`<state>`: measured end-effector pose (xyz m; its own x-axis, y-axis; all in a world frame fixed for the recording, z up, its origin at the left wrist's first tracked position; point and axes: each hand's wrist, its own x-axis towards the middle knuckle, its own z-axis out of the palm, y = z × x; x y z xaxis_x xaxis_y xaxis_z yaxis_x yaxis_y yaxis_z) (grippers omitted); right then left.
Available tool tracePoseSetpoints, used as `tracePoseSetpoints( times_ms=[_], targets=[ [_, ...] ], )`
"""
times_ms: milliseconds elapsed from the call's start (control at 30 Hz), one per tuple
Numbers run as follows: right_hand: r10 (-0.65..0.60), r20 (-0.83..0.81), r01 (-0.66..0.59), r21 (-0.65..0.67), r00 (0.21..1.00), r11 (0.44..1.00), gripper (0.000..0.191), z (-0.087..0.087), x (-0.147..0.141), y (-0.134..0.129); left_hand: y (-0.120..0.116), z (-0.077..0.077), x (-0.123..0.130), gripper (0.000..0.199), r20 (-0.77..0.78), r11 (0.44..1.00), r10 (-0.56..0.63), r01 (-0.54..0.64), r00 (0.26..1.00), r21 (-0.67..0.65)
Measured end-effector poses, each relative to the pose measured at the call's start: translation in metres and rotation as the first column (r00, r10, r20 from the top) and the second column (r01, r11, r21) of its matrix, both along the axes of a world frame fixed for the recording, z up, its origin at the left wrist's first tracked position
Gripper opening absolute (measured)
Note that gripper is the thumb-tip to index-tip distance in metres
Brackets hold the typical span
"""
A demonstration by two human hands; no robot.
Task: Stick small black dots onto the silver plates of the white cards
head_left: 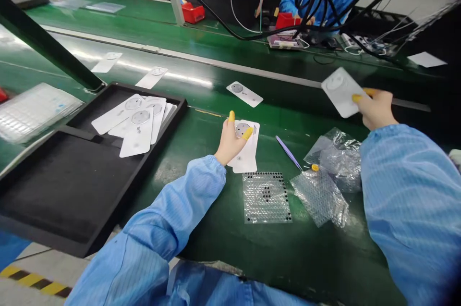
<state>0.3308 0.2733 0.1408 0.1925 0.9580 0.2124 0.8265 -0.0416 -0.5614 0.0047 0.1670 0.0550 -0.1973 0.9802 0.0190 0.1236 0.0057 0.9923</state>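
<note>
On the green bench [212, 243], we have the black tray [68, 181] left of our left hand [232, 140] and bubble wrap [320, 195] below our right hand [376, 106]. Our hands are apart: the right pinches a raised card [338, 90]; the left spreads over bench cards [247, 157], its grip unclear. We seem mid-handling; moving the raised card calls for a steady edge hold. Tweezers [288, 151] lie between our hands.
</note>
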Motion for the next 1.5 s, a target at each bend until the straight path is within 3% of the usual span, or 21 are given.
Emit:
tracePoseSetpoints(
  times_ms=[67, 133, 200, 267, 367, 433, 500, 567, 667, 767, 833, 900, 967, 1033, 1133, 1200, 1333, 1500],
  targets=[
    [0.110, -0.165, -0.115, -0.026, 0.980, 0.993, 0.038, 0.004, -0.040, -0.025, -0.014, 0.015, 0.012, 0.094, 0.149, 0.991, -0.118, 0.127, 0.982, -0.050],
    [0.227, -0.298, -0.252, -0.050, 0.927, 0.966, 0.037, 0.001, -0.084, -0.064, -0.027, 0.031, 0.021, 0.094, 0.359, 0.973, -0.206, 0.229, 0.910, -0.022],
    [0.333, -0.410, -0.398, -0.082, 0.849, 0.913, 0.036, -0.011, -0.122, -0.115, -0.039, 0.045, 0.022, 0.089, 0.485, 0.972, -0.227, 0.230, 0.845, 0.054],
    [0.431, -0.537, -0.546, -0.066, 0.725, 0.835, 0.041, -0.028, -0.144, -0.169, -0.052, 0.056, 0.011, 0.092, 0.500, 0.984, -0.180, 0.163, 0.847, 0.077],
    [0.545, -0.250, -0.574, -0.056, 0.800, 0.817, 0.056, -0.064, -0.146, -0.243, -0.077, 0.061, -0.028, 0.089, 0.441, 0.997, -0.071, 0.072, 0.895, 0.015],
    [0.652, -0.027, -0.651, -0.088, 0.758, 0.754, 0.052, -0.089, -0.137, -0.280, -0.101, 0.056, -0.055, 0.056, 0.433, 0.996, -0.016, 0.050, 0.901, -0.068],
    [0.687, 0.062, -0.685, -0.053, 0.724, 0.726, 0.042, -0.107, -0.129, -0.307, -0.128, 0.045, -0.075, 0.025, 0.451, 0.980, 0.069, 0.024, 0.890, -0.197],
    [0.678, 0.046, -0.679, 0.025, 0.734, 0.733, 0.044, -0.115, -0.126, -0.324, -0.157, 0.031, -0.083, 0.015, 0.440, 0.942, 0.146, 0.010, 0.886, -0.334],
    [0.578, -0.097, -0.569, 0.106, 0.810, 0.816, 0.049, -0.114, -0.131, -0.335, -0.191, 0.015, -0.076, 0.023, 0.351, 0.884, 0.145, 0.038, 0.925, -0.465],
    [0.466, -0.201, -0.445, 0.141, 0.862, 0.884, 0.051, -0.110, -0.138, -0.343, -0.206, 0.009, -0.057, 0.033, 0.298, 0.877, 0.075, 0.079, 0.952, -0.474],
    [0.494, -0.160, -0.467, 0.178, 0.855, 0.866, 0.056, -0.110, -0.142, -0.349, -0.205, 0.007, -0.043, 0.039, 0.326, 0.873, 0.006, 0.154, 0.945, -0.462],
    [0.574, -0.070, -0.554, 0.191, 0.816, 0.810, 0.061, -0.111, -0.142, -0.354, -0.199, 0.003, -0.032, 0.042, 0.358, 0.868, -0.056, 0.223, 0.932, -0.443],
    [0.662, -0.021, -0.653, 0.143, 0.749, 0.743, 0.061, -0.108, -0.140, -0.356, -0.192, -0.004, -0.025, 0.039, 0.361, 0.872, -0.071, 0.233, 0.930, -0.430],
    [0.710, -0.085, -0.706, 0.081, 0.699, 0.704, 0.056, -0.100, -0.138, -0.351, -0.188, -0.010, -0.021, 0.034, 0.343, 0.881, -0.056, 0.208, 0.938, -0.425],
    [0.633, -0.251, -0.629, 0.109, 0.732, 0.770, 0.040, -0.087, -0.141, -0.334, -0.189, -0.015, -0.017, 0.033, 0.346, 0.879, -0.081, 0.231, 0.935, -0.417],
    [0.597, -0.268, -0.573, 0.170, 0.756, 0.802, 0.035, -0.086, -0.147, -0.320, -0.192, -0.013, -0.015, 0.035, 0.367, 0.870, -0.123, 0.278, 0.922, -0.407],
    [0.663, -0.187, -0.628, 0.217, 0.725, 0.747, 0.038, -0.100, -0.161, -0.302, -0.197, -0.010, -0.013, 0.035, 0.386, 0.865, -0.186, 0.337, 0.903, -0.372],
    [0.660, -0.184, -0.628, 0.209, 0.728, 0.750, 0.037, -0.111, -0.164, -0.302, -0.202, -0.014, -0.014, 0.027, 0.227, 0.882, -0.322, 0.379, 0.919, -0.280]
  ],
)
